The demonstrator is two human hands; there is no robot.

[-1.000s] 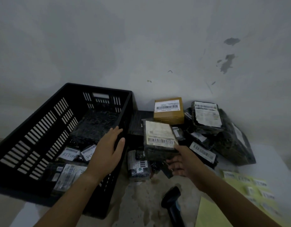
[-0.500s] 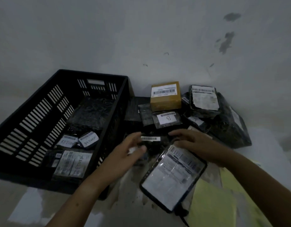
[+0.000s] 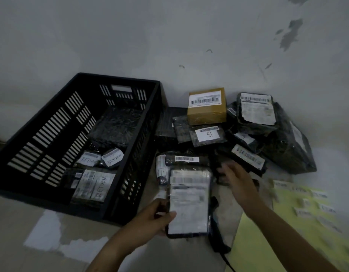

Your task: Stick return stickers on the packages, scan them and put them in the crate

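Black plastic wraps the package (image 3: 189,201) that our left hand (image 3: 152,218) grips by its lower left edge, thumb on the white label, just right of the crate (image 3: 51,203). Our right hand (image 3: 237,180) hangs open and blurred over the pile (image 3: 248,142), holding nothing. We judge the slick wrap could slide out of a one-handed pinch — and a return sticker pressed on in mid-air may crease or cover the barcode. A yellow sticker sheet (image 3: 283,209) lies to the right; the scanner (image 3: 216,240) lies half hidden under the package, so reaching it means lifting the package clear. A brown box (image 3: 207,108) and dark parcels crowd the wall — three packages marked RETURN (image 3: 95,185) lie in the crate
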